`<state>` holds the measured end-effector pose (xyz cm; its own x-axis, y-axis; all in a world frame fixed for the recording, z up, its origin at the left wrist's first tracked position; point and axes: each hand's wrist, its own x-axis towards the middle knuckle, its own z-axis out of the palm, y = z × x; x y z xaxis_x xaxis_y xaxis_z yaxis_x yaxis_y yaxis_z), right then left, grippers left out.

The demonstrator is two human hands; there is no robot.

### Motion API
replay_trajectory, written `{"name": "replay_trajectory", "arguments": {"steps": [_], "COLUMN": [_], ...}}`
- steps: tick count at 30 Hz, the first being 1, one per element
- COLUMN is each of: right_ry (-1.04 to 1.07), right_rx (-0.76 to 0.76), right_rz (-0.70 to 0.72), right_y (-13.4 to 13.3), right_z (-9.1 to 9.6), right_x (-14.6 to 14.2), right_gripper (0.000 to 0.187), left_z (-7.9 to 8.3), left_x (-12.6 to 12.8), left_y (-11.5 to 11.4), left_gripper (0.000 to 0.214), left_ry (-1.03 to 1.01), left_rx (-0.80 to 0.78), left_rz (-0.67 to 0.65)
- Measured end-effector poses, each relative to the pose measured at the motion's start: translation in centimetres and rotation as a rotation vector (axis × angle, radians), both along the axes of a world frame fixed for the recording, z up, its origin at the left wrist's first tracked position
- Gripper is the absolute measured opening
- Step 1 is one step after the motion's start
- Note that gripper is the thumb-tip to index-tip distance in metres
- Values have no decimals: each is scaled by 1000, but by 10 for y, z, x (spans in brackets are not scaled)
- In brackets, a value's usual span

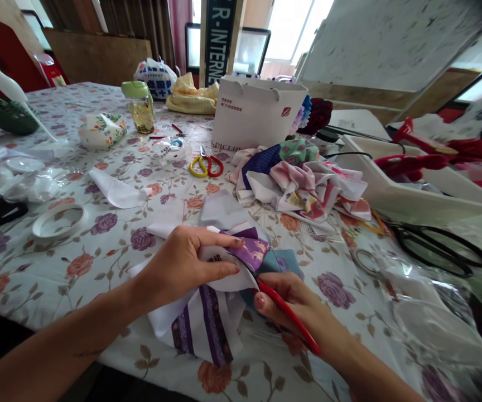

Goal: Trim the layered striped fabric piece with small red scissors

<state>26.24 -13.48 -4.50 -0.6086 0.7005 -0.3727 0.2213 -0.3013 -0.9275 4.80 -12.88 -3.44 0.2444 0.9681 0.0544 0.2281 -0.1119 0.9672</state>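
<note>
A: Left grip [182, 268] state?
B: Narrow, we pinch folded purple patchwork fabric [210, 324], nearer us than the yellow-red scissors [206, 164].
A: Right grip [285, 298]?
B: Narrow, holding a red plastic tool [293, 322] against the fold.

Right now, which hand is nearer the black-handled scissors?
The right hand: it grips a red tool, left of the black-handled scissors. The left hand pinches the patchwork fabric, farther left.
</note>
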Motion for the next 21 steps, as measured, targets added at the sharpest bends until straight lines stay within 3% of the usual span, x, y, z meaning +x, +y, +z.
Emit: {"name": "replay_trajectory", "arguments": {"steps": [21], "right_ry": [-2], "right_rx": [-15], "right_rz": [12], "right_y": [0], "right_z": [2], "right_x": [-1], "right_gripper": [54], "left_z": [2], "left_x": [3], "left_y": [-1], "left_gripper": [31], "left_ry": [-5], "left_rx": [-24], "left_rz": [23]}}
